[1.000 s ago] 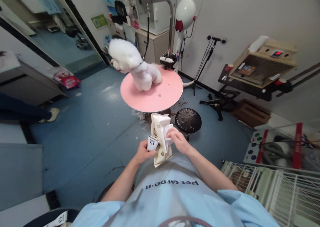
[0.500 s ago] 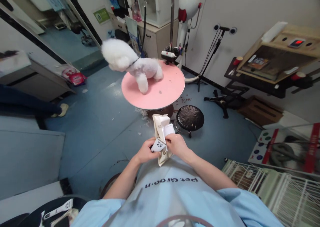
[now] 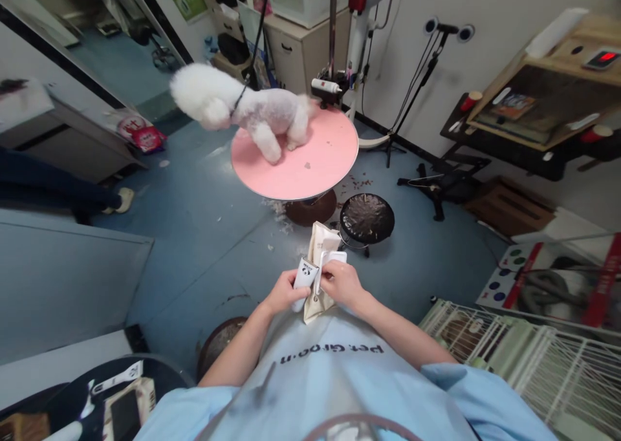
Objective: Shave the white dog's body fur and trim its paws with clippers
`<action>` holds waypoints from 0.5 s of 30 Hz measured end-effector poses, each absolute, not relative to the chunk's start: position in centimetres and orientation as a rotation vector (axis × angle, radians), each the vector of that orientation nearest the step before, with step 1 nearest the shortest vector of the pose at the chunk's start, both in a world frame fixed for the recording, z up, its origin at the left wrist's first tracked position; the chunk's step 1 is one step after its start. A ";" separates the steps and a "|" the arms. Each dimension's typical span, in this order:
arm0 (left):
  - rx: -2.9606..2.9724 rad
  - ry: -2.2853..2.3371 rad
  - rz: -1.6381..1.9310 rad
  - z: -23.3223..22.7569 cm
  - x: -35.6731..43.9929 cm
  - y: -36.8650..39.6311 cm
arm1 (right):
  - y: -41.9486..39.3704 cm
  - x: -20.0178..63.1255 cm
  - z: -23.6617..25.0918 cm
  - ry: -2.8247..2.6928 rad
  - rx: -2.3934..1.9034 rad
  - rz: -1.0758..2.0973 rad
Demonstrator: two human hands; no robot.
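My left hand [image 3: 281, 293] grips a small white tube with a panda print [image 3: 305, 275]. My right hand [image 3: 342, 283] holds a cream pouch [image 3: 320, 250] with a white wipe [image 3: 334, 258] pressed against it, right beside the tube. Both hands meet in front of my light blue shirt. A white fluffy dog [image 3: 242, 111] stands on a round pink grooming table [image 3: 315, 163] ahead, leashed to the metal arm [image 3: 333, 27] above it.
A black round stool [image 3: 367, 218] stands just beyond my hands. A white wire cage [image 3: 528, 363] is at the lower right, a wooden shelf unit [image 3: 548, 98] at the right wall. Another person's leg and shoe [image 3: 116, 202] lie at the left. Fur clippings dot the blue floor.
The dog has stood up and turned left, stretching toward the table's edge. My hands have drawn together, the tube now against the pouch. The view has tipped downward.
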State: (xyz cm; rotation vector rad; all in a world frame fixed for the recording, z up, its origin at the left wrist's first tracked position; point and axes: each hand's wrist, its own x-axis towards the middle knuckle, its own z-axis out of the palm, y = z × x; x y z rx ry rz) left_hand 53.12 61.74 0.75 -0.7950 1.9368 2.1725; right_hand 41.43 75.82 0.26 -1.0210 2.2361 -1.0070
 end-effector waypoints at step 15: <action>-1.129 1.834 2.413 -2.0 65.8 60.3 | 76.7 51.6 -0.5 1.807 -0.689 -1.406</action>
